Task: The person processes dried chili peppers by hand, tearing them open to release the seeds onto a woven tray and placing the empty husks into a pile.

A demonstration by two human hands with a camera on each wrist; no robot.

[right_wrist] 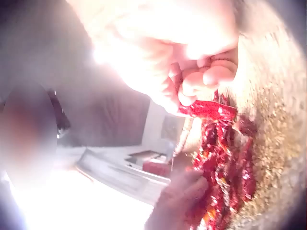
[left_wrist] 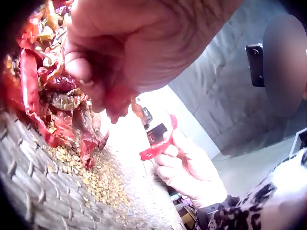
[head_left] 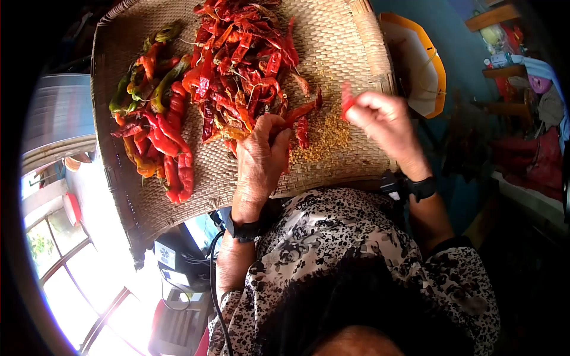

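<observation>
My right hand (head_left: 380, 121) is raised over the right side of a woven tray, pinching a red chili pepper (head_left: 348, 101). In the right wrist view that pepper (right_wrist: 211, 110) sticks out below the curled fingers. My left hand (head_left: 259, 154) is at the near edge of a heap of dried red chilies (head_left: 240, 65). Its fingers curl round a red chili (left_wrist: 117, 108), whose end shows beneath them in the left wrist view; the rest is hidden by the hand. Loose yellow seeds (head_left: 326, 139) lie scattered on the weave between the hands.
Fresher red and green peppers (head_left: 166, 136) lie on the left of the woven tray (head_left: 208, 178). Beyond its right edge stands a white container with an orange rim (head_left: 436, 65). A black cable (head_left: 214, 279) hangs near the left forearm. Shelves with cloth and bags are at right.
</observation>
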